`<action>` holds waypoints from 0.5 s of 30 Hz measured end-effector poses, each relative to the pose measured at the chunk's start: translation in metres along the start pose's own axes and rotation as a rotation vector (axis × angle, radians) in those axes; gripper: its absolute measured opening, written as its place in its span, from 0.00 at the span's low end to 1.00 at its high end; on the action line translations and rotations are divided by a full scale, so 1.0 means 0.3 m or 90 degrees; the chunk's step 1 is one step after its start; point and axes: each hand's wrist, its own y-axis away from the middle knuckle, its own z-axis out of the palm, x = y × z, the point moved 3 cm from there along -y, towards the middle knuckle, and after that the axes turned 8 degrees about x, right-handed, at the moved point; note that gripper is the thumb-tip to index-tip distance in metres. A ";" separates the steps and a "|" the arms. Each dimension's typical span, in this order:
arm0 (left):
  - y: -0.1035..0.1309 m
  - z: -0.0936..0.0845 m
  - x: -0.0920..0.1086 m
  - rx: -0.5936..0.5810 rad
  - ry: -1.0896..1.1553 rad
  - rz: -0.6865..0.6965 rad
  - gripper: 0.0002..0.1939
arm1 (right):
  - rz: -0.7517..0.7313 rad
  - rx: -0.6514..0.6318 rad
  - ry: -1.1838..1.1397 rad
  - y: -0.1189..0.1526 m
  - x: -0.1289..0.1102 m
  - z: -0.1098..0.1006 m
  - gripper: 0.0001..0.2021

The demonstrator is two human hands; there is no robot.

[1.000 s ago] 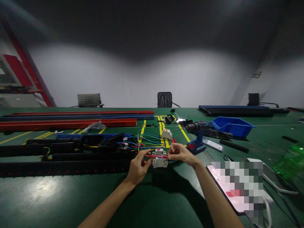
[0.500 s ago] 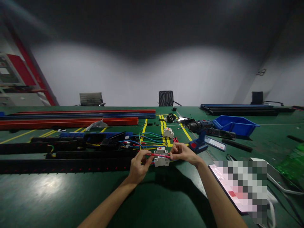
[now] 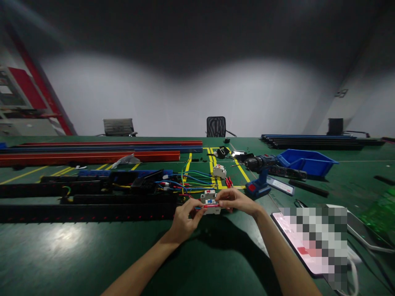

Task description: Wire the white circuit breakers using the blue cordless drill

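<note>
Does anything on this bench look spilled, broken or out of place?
Nothing looks clearly spilled or broken. The crumpled plastic beside the orange rail looks like stray wrapping, and the coloured wires sprawl untidily beside the farther white breaker.

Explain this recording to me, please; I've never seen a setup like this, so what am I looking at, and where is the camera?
There is no robot here: a person works with two bare hands. The camera is worn on the head and looks forward and down, so the forearms enter from the bottom.

The left hand and right hand hold a thin red piece between their fingertips, in front of a white block that looks like a circuit breaker.

On the green table, to the left, lie long black rails and, farther back, red rails. Loose coloured wires run towards another white block. To the right are a blue cordless drill and a blue bin.
</note>
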 end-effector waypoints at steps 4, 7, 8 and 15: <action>-0.002 0.000 0.017 -0.013 0.003 0.018 0.07 | -0.013 -0.019 0.021 -0.004 0.011 -0.004 0.19; -0.006 -0.001 0.026 -0.012 0.012 0.019 0.06 | -0.025 0.003 0.032 -0.006 0.016 -0.017 0.18; -0.007 0.000 0.028 -0.014 0.014 0.017 0.06 | -0.027 0.008 0.035 -0.007 0.018 -0.021 0.17; -0.004 0.002 0.029 -0.009 0.030 0.009 0.06 | -0.027 0.016 0.042 -0.001 0.021 -0.031 0.18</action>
